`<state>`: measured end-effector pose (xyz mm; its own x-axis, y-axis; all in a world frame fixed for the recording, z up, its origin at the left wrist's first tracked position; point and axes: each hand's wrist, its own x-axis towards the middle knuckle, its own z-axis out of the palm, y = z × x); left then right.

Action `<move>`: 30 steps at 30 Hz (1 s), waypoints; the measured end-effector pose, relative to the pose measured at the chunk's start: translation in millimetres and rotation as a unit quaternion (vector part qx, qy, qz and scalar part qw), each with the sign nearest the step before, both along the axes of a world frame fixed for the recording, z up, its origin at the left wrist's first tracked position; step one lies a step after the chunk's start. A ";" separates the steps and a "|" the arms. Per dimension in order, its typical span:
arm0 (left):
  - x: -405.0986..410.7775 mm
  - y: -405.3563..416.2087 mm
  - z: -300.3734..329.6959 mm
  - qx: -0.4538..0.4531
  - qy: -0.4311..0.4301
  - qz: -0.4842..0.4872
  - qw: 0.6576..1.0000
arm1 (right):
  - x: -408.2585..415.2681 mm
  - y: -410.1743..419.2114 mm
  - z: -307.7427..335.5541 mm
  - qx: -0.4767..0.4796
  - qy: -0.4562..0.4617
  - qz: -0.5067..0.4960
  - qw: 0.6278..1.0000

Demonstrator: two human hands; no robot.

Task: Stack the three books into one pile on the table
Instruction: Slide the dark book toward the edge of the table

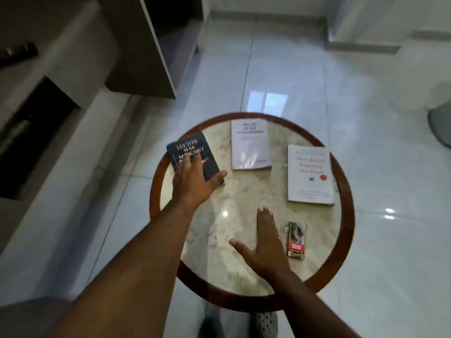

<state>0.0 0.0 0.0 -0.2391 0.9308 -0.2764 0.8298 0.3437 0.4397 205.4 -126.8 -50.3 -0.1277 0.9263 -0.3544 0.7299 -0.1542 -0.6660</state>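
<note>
Left hand [192, 184], left of centre: fingers [188, 164] spread flat over the lower half of the dark book's [192, 154] cover, thumb [218, 178] pressed at its near right corner; whether the book is gripped and raised or only pressed down cannot be told. Right hand [262, 242], lower centre: open, palm down, fingers together and thumb splayed to the left, holding nothing; contact with the tabletop cannot be told. Dark book: at the left edge of the round table [346, 191], turned askew, its far corner over the wooden rim. Middle white book [251, 145]: flat at the upper centre of the marble top, apart from the dark book. Right white book [310, 175]: flat at the right, apart from the other two, with a red dot on its cover. Small packet [296, 241]: just right of the right hand, near the lower right rim. The three books lie separately, none stacked.
</note>
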 end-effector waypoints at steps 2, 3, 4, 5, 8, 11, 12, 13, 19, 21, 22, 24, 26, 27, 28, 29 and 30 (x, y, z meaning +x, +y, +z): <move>7.0 10.0 -35.9 -0.014 0.045 -0.009 0.999 | -2.6 0.1 -36.4 0.010 -0.069 0.044 0.997; 8.1 14.2 -52.6 -0.029 0.070 -0.012 0.997 | -3.0 0.5 -50.7 0.025 -0.116 0.067 0.991; 9.3 18.3 -62.4 -0.036 0.083 -0.007 0.996 | -1.1 3.0 -59.1 0.057 -0.141 0.077 0.985; 10.7 20.7 -74.8 -0.044 0.095 0.003 0.995 | 0.4 3.2 -68.8 0.082 -0.162 0.089 0.979; 13.9 26.5 -100.5 -0.049 0.123 0.034 0.991 | 5.4 1.0 -89.8 0.148 -0.185 0.113 0.965; 19.5 27.5 -109.9 -0.022 0.142 0.042 0.989 | 6.8 1.6 -97.2 0.179 -0.212 0.119 0.953; 18.1 24.8 -111.3 -0.017 0.148 0.035 0.988 | 5.4 1.9 -96.9 0.177 -0.223 0.119 0.951; 13.1 20.1 -112.8 -0.016 0.152 0.020 0.988 | 4.2 2.0 -95.3 0.173 -0.233 0.121 0.949; -23.1 -27.5 -117.8 -0.003 0.174 -0.092 0.980 | 2.8 3.7 -85.2 0.140 -0.251 0.129 0.949; -25.0 -28.6 -118.5 -0.005 0.175 -0.100 0.980 | 1.8 3.2 -85.8 0.138 -0.249 0.126 0.950; -25.6 -27.0 -118.9 -0.004 0.175 -0.105 0.979 | 2.2 3.1 -86.3 0.138 -0.248 0.126 0.950; -25.1 -22.9 -118.9 0.006 0.181 -0.121 0.976 | 2.2 2.6 -86.9 0.140 -0.245 0.126 0.951; -13.4 -10.4 -117.0 0.033 0.176 -0.134 0.975 | 2.5 1.5 -87.8 0.143 -0.246 0.127 0.950; -1.9 1.2 -114.7 0.050 0.162 -0.135 0.976 | 2.1 1.1 -88.6 0.146 -0.245 0.127 0.950; 13.3 16.9 -111.7 0.064 0.138 -0.136 0.979 | 2.0 1.1 -89.3 0.151 -0.243 0.125 0.950; 30.1 34.6 -107.8 0.068 0.105 -0.134 0.983 | 1.5 0.4 -90.1 0.157 -0.240 0.123 0.950; 49.2 55.0 -104.0 0.064 0.073 -0.132 0.986 | 1.9 0.5 -91.3 0.162 -0.239 0.122 0.950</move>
<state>49.2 55.0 -104.0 -0.0114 0.9909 -0.1342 0.9407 0.0561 0.3347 207.3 -126.3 -141.6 -0.2486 0.9602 -0.1274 0.9486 0.2147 -0.2324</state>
